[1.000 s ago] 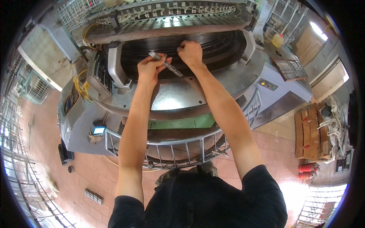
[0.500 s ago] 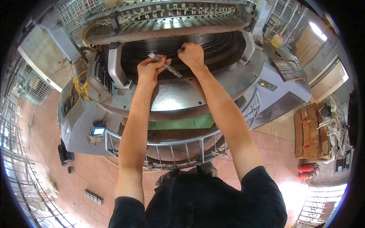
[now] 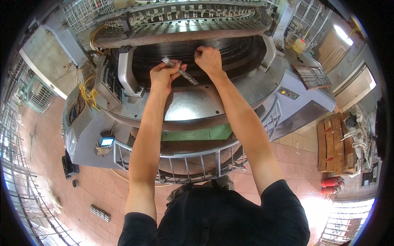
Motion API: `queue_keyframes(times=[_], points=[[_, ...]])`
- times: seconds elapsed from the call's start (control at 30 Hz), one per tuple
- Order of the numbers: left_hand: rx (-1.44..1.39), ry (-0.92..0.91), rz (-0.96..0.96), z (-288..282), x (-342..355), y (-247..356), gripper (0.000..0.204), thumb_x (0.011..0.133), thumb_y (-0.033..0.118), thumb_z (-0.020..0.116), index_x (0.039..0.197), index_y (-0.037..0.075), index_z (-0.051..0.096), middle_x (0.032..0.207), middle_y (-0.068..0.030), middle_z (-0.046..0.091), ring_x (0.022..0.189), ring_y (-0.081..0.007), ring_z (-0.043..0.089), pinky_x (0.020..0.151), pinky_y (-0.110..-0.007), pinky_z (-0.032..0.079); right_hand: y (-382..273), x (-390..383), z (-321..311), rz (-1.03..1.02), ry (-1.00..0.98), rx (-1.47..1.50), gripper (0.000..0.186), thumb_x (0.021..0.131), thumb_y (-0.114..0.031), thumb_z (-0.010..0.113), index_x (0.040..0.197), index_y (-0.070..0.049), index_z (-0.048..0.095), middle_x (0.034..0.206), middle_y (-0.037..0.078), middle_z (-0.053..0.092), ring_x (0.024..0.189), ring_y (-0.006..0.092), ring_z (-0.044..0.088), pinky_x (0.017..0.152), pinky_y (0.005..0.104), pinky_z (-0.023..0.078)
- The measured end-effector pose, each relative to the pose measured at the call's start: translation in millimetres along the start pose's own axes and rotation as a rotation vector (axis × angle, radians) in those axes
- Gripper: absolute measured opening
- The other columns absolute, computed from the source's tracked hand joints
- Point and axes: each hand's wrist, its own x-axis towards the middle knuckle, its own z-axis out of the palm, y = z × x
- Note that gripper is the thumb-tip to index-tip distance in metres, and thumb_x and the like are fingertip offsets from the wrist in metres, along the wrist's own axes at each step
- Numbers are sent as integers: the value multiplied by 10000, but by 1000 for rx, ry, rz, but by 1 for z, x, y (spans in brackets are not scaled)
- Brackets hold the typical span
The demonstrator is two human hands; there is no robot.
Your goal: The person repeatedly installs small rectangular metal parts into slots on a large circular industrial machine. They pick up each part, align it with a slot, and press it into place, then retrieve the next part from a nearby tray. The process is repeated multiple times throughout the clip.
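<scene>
Circular knitting machine (image 3: 197, 111): it fills the middle of the view, beyond a curved guard rail (image 3: 218, 162); both hands reach in under its upper ring.
Ring plate (image 3: 255, 87): smooth metal in front of the recess; a strip let go over it would probably slide on the bare surface.
Dark recess (image 3: 174, 50): it lies behind both hands; a loosened left pinch could drop the strip there, and the tight space could knock the right knuckles.
Right hand (image 3: 209, 61): fingers curled in, tips together by the recess wall; whether they hold anything small, I cannot tell.
Left hand (image 3: 162, 77): closed in a pinch, thumb against fingers around the strip's upper part.
Segmented metal strip (image 3: 189, 77): in the left hand, slanting down to the right, its lower end over the plate's inner edge; contact there is unclear.
</scene>
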Motion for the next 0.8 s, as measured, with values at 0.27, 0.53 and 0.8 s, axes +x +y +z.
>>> queue_keyframes(times=[0.27, 0.53, 0.8], points=[[9, 20, -8, 2, -2, 1, 134, 896, -88, 665, 1030, -82, 659, 1050, -194, 706, 986, -345, 725, 892, -424, 617, -2, -5, -8, 7, -13, -86, 138, 795, -199, 685, 797, -86, 764, 772, 190, 714, 761, 392, 709, 724, 465, 584], [11, 25, -7, 2, -3, 2, 133, 898, -82, 668, 1030, -81, 661, 1050, -194, 706, 985, -346, 725, 888, -422, 620, 12, 0, 0, 60, -72, 19, 176, 842, -232, 747, 895, -66, 775, 824, 202, 730, 754, 358, 716, 684, 429, 565], [17, 47, -18, 1, -3, 0, 134, 901, -82, 660, 1034, -80, 657, 1056, -196, 700, 984, -349, 723, 880, -417, 618, -3, 23, -13, 615, -384, 1449, 170, 952, -44, 639, 1096, 34, 687, 1099, 168, 739, 811, 191, 686, 679, 288, 509]])
